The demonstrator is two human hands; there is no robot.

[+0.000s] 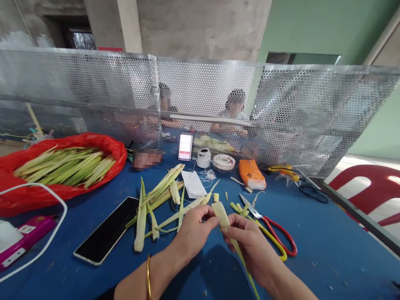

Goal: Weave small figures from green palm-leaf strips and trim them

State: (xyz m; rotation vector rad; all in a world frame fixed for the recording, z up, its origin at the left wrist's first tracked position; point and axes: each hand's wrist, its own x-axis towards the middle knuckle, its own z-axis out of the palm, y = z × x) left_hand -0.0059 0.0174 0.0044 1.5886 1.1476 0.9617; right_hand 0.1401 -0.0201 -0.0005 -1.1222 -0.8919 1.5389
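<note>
Between my hands is a pale green corn husk strip [222, 213], broad at the top and tapering to a thin tail that hangs past my right wrist. My left hand [196, 227] pinches its left edge with thumb and forefinger. On the other edge, slightly lower, my right hand [243, 232] grips it between thumb and fingers. Just beyond my right hand lie scissors [270, 227] with one red and one yellow handle, blades pointing away. Loose husk strips [152, 202] are strewn to the left of my left hand, and small cut scraps [240, 209] lie near the blades.
A red plastic bag [111, 151] full of husks, a dark phone [110, 231] and a purple power strip [17, 241] with a white cable are at left. White thread [204, 159], tape [224, 161], an orange packet [251, 174] and a yellow tool [284, 171] line the perforated metal divider [206, 89].
</note>
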